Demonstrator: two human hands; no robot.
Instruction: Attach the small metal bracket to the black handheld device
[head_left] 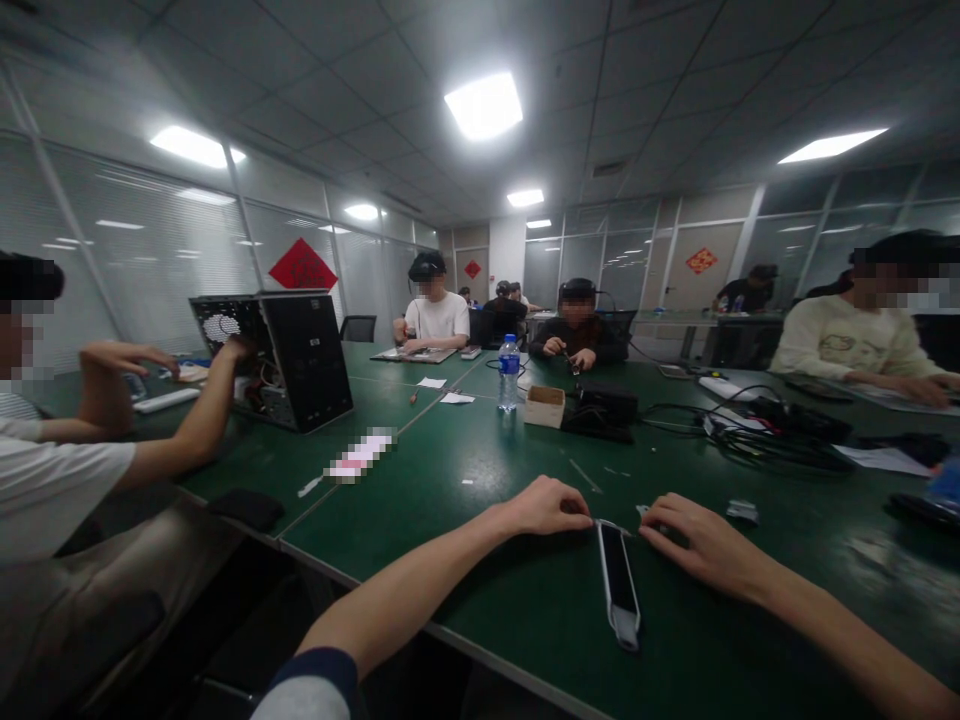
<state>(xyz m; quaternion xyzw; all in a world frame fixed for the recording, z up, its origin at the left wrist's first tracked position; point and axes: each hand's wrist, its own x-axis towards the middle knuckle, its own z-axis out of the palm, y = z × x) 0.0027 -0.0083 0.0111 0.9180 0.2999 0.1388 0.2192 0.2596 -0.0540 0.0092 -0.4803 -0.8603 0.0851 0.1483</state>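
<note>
A long, narrow object with a black face and a pale grey-white rim, like a slim case or strap (619, 580), lies on the green table (525, 600) close in front of me. My left hand (551, 507) is at its far left corner, with fingers curled down and the fingertips together; what they pinch is too small to make out. To the right of that far end is my right hand (694, 540), bent at the knuckles. A tiny pale scrap (643, 511) shows at its fingertips. The right thumb is partly hidden.
A crumpled silver wrapper (742, 511) lies right of my hands. Beyond are a water bottle (508, 372), a small open box (544, 406) and black cables (780, 440). At left, a co-worker's arm (202, 410) reaches into a black computer case (307, 360). Other people sit around the table.
</note>
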